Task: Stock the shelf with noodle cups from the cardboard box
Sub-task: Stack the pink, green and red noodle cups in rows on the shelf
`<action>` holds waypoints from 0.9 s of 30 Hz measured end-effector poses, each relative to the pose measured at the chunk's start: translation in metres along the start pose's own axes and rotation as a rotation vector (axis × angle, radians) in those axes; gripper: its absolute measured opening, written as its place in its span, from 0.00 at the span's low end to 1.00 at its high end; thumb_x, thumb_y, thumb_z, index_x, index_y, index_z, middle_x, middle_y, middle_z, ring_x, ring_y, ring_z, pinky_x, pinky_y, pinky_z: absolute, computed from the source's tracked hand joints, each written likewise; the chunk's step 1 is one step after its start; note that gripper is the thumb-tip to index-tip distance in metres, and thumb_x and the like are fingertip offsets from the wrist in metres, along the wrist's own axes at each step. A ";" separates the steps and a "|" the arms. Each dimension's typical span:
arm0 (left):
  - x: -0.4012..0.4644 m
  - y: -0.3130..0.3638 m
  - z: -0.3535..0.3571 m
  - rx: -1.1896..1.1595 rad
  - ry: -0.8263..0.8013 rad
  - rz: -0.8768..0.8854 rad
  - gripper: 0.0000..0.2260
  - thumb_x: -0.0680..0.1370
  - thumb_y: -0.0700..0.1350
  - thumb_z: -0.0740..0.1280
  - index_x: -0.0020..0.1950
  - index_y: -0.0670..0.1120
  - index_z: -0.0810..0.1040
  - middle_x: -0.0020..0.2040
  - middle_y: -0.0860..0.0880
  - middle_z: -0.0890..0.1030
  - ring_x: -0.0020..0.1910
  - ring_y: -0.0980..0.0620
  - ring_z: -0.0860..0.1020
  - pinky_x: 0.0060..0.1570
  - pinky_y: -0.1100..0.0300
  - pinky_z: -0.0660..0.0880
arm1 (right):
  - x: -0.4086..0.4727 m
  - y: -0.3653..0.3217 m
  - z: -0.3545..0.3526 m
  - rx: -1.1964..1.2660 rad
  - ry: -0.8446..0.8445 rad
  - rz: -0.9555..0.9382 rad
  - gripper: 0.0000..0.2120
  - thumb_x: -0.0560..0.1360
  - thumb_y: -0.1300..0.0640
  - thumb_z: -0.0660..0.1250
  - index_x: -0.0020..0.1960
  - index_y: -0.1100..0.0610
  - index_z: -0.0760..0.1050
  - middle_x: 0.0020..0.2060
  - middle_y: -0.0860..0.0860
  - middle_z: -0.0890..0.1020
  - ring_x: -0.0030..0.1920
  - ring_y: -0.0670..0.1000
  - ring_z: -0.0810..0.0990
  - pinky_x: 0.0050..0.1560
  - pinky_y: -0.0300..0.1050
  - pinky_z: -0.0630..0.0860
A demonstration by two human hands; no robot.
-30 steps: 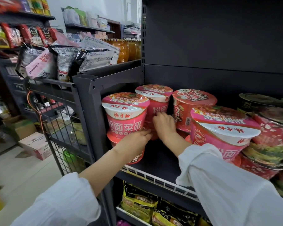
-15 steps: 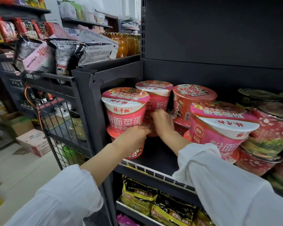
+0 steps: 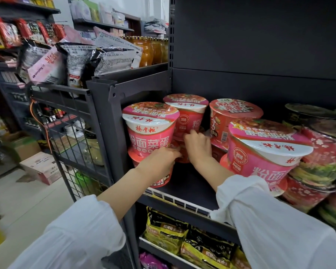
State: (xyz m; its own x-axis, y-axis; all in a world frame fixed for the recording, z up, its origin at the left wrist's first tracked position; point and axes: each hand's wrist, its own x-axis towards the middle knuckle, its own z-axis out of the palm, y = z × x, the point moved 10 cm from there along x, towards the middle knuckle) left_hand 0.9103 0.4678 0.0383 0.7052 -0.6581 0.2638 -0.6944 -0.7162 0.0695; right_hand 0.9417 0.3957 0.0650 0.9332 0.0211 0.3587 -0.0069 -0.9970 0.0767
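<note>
Hands at the shelf (image 3: 184,191) left edge: left hand (image 3: 159,162) and right hand (image 3: 198,146) each gripping stacked noodle cups (image 3: 151,131).

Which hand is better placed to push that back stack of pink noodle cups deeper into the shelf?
Probably the right hand: its fingers already touch the back stack. The left hand is at the front stack.
</note>
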 end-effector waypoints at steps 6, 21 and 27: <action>0.000 -0.007 0.004 -0.021 -0.009 -0.051 0.17 0.77 0.34 0.59 0.64 0.43 0.76 0.64 0.44 0.77 0.62 0.42 0.75 0.61 0.48 0.73 | 0.004 0.020 0.001 0.166 -0.059 0.117 0.14 0.76 0.70 0.59 0.60 0.64 0.73 0.57 0.62 0.76 0.58 0.64 0.77 0.53 0.53 0.75; 0.000 -0.011 0.005 -0.036 0.011 -0.097 0.16 0.76 0.33 0.59 0.60 0.45 0.77 0.58 0.45 0.80 0.56 0.42 0.79 0.54 0.48 0.76 | 0.002 0.010 0.001 0.156 -0.125 0.093 0.11 0.77 0.67 0.59 0.57 0.63 0.75 0.53 0.61 0.80 0.56 0.63 0.79 0.49 0.51 0.76; 0.001 -0.011 0.006 -0.047 -0.014 -0.104 0.18 0.77 0.33 0.59 0.64 0.45 0.76 0.62 0.43 0.78 0.60 0.41 0.77 0.59 0.47 0.74 | 0.001 0.016 0.004 0.227 -0.147 0.068 0.14 0.77 0.69 0.54 0.57 0.64 0.74 0.53 0.63 0.79 0.57 0.64 0.77 0.51 0.52 0.74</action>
State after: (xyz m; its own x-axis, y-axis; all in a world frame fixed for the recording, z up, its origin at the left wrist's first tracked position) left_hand 0.9198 0.4737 0.0319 0.7757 -0.5838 0.2396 -0.6227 -0.7697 0.1408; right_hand 0.9439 0.3799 0.0626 0.9756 -0.0409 0.2157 -0.0062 -0.9872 -0.1593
